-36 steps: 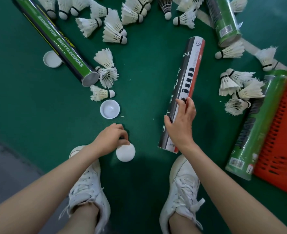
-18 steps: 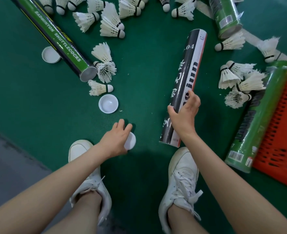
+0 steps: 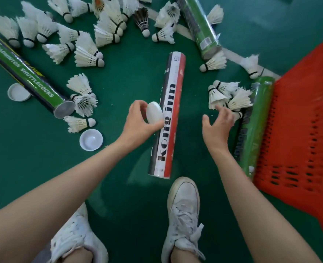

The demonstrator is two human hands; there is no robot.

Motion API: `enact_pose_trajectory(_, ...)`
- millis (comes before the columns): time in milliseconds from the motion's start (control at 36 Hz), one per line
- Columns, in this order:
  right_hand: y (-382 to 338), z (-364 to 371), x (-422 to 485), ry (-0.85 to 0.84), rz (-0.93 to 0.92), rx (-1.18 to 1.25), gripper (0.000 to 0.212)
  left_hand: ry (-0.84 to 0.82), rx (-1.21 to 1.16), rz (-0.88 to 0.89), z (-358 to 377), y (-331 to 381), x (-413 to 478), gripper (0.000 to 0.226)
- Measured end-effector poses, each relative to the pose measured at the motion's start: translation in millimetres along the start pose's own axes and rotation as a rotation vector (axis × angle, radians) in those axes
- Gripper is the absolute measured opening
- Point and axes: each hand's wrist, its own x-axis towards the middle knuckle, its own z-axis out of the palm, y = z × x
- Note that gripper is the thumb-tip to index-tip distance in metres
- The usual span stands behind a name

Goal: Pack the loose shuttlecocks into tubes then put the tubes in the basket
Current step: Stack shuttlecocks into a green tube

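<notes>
As the left hand [image 3: 138,123] grips one cap [image 3: 154,113], four tubes [image 3: 171,95] lie nearby.

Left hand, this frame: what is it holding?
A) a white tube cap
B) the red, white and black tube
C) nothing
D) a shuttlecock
A: the left hand pinches a white tube cap between thumb and fingers.
</notes>
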Motion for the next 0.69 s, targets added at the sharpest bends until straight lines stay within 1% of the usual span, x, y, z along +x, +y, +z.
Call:
enact_pose_trajectory(83,19.4,-26.6,19.5,0.144,0.038,-0.187,0.045,-0.083,0.053,0.154,21.1,29.8,5.3,0.059)
enact_pose_trajectory(167,42.9,-50.1,27.3,0.170,0.119,-0.391,0.054,-0.218,0.234,0.348,45.9,51.5,8.2,0.061)
enact_pose_trajectory(222,57.7,-62.7,29.7,0.157,0.179,-0.438,0.065,-0.285,0.363,0.436,59.8,60.3,9.5,0.063)
enact_pose_trajectory(278,69.6,-68.7,30.4,0.110,0.244,-0.414,0.074,-0.319,0.471,0.464,69.6,66.4,10.5,0.065)
enact_pose_trajectory(333,76.4,-68.9,28.7,0.031,0.326,-0.404,0.084,-0.358,0.552,0.445,73.7,68.1,10.3,0.067)
enact_pose_trajectory(417,81.3,-64.9,27.2,-0.024,0.368,-0.427,0.094,-0.424,0.686,0.455,71.5,57.3,11.3,0.073)
enact_pose_trajectory(500,76.4,-62.9,28.2,-0.004,0.340,-0.365,0.095,-0.420,0.753,0.467,65.3,45.2,10.1,0.070)
enact_pose_trajectory(556,69.0,-63.4,28.0,0.064,0.287,-0.267,0.094,-0.386,0.770,0.478,63.7,42.7,10.0,0.068)
enact_pose_trajectory(639,47.9,-69.1,29.5,0.170,0.168,-0.079,0.095,-0.334,0.735,0.421,59.3,43.3,12.7,0.067)
enact_pose_trajectory(694,30.9,-74.7,33.5,0.151,0.136,0.086,0.096,-0.314,0.671,0.352,53.9,42.2,15.0,0.069)
